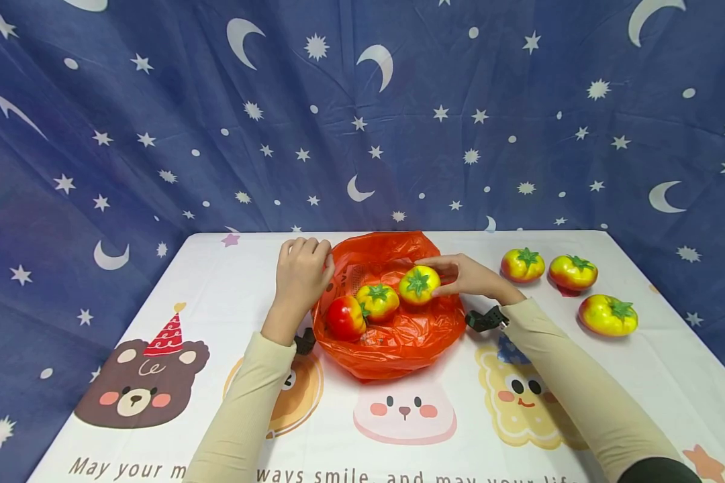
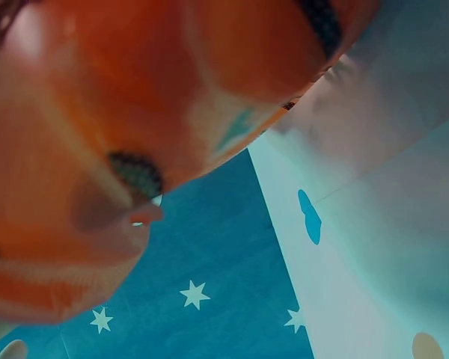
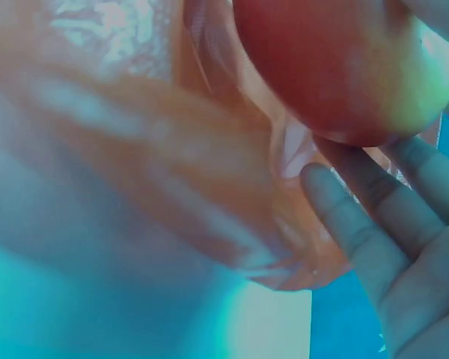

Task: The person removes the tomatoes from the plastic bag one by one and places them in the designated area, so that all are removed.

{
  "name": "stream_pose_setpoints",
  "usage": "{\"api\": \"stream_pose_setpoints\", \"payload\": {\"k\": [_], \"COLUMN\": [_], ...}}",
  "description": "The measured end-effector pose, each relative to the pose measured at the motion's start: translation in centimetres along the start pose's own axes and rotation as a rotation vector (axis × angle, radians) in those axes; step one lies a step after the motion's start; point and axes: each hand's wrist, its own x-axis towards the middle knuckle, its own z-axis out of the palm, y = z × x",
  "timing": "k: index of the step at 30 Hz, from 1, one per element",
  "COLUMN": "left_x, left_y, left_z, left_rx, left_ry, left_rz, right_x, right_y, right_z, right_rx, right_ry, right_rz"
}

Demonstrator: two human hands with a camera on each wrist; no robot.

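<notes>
A red plastic bag (image 1: 393, 365) lies spread wide on the table, its mouth facing up. My left hand (image 1: 302, 275) grips its left rim with curled fingers; in the left wrist view the bag (image 2: 135, 90) fills the upper left. Over the bag's right side, my right hand (image 1: 468, 276) holds a yellow-and-red tomato (image 1: 419, 285) with a green leafy top. From the right wrist, the red underside of this tomato (image 3: 337, 75) shows against the fingers (image 3: 367, 239). Inside the bag sit a yellow tomato (image 1: 377, 302) and a redder tomato (image 1: 346, 318), side by side.
Three more tomatoes rest at the right of the table: one at the back (image 1: 522, 265), a second tomato (image 1: 572, 273) beside it, and a third tomato (image 1: 608, 315) nearer. A printed white tablecloth (image 1: 229, 282) covers the table. Behind hangs a blue starry curtain (image 1: 362, 174).
</notes>
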Motion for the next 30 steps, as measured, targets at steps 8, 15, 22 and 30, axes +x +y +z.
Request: {"api": "stream_pose_setpoints", "payload": {"k": [8, 15, 22, 30], "left_x": [0.0, 0.0, 0.0, 0.0], "left_y": [0.0, 0.0, 0.0, 0.0], "left_z": [0.0, -0.2, 0.0, 0.0], "left_rx": [0.001, 0.005, 0.002, 0.002], "left_ry": [0.003, -0.008, -0.01, -0.021], "left_rz": [-0.001, 0.001, -0.001, -0.009], "right_x": [-0.5, -1.1, -2.0, -3.4], "right_y": [-0.6, -1.4, -2.2, -2.8], "right_z": [-0.5, -1.1, -1.8, -2.9], "right_rx": [-0.005, 0.016, 0.045, 0.041], "right_ry": [0.061, 0.11, 0.119, 0.141], "right_rz": [-0.029, -0.023, -0.006, -0.048]}}
